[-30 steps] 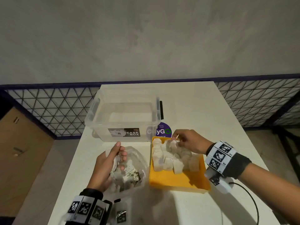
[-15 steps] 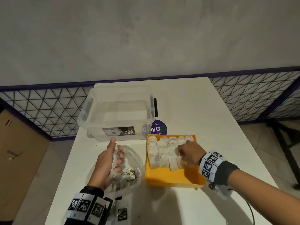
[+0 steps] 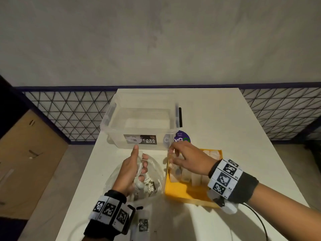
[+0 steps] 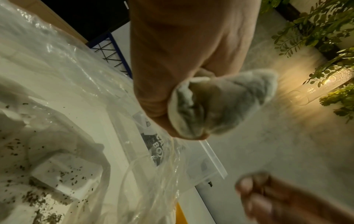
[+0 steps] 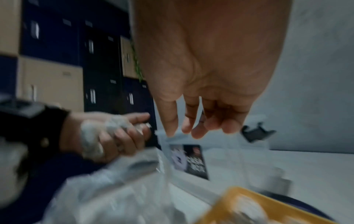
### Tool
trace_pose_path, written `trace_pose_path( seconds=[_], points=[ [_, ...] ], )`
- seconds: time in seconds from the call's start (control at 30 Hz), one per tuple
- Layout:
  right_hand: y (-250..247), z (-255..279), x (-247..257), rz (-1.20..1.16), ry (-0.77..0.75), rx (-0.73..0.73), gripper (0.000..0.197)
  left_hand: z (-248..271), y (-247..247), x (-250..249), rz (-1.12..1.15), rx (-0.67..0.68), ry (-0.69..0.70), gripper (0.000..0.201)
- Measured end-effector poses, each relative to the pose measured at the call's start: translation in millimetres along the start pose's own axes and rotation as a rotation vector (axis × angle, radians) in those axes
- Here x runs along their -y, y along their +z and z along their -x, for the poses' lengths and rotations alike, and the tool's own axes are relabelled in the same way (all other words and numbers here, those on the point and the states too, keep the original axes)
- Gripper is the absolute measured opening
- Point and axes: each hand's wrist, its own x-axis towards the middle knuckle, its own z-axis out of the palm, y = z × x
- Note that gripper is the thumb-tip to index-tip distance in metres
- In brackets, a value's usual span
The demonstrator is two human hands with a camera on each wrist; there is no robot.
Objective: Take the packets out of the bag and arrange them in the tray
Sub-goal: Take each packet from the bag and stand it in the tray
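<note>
Bare grey plaster wall (image 3: 156, 40), blue-framed wire mesh railing (image 3: 69, 115) below it. White bench (image 3: 225, 127) butts against that. Cardboard boxes (image 3: 26, 162) left, probably stacked. Leafy plant (image 4: 325, 30) lit by warm lamp.

Near half of yellow tray (image 3: 180, 194) bare, far half packed with packets (image 3: 196, 178). Clear storage box (image 3: 139, 126) blocks behind bag (image 3: 156, 173). Table (image 3: 225, 119) right side open.

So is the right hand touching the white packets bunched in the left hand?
Apart. The right wrist view shows the right hand open, with background between it and the packets gripped by the left hand.
</note>
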Motion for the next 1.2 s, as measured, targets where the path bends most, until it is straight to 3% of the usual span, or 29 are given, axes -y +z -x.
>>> trace_pose_path(
  seconds=[0.17, 0.3, 0.47, 0.63, 0.7, 0.8, 1.03, 1.2],
  points=[
    [7, -31, 48, -0.154, -0.102, -0.003, 0.028, 3, -1, -1, -0.044, 0.032, 0.014, 0.054],
    [16, -52, 55, -0.154, -0.074, 0.076, 0.030, 5, -7, -2, -0.015, 0.085, 0.026, 0.052],
    [18, -59, 56, -0.380, -0.031, 0.085, 0.007, 7, -18, -1, -0.005, 0.155, 0.042, 0.045],
    [9, -63, 52, -0.640, 0.044, 0.113, 0.014, 8, -34, 5, 0.074, 0.199, 0.087, 0.037],
    [6, -64, 51, -0.708, 0.056, 0.109, 0.015, 7, -37, 7, 0.127, 0.198, 0.095, 0.023],
    [5, -66, 51, -0.695, 0.065, 0.085, 0.010, 4, -39, 8, 0.191, 0.202, 0.091, 0.012],
    [5, -67, 52, -0.549, 0.027, 0.079, 0.016, 2, -39, 6, 0.163, 0.236, 0.051, 0.025],
    [-7, -67, 47, -0.481, 0.053, -0.006, 0.016, 2, -39, 6, 0.134, 0.237, -0.097, 0.036]
  ],
)
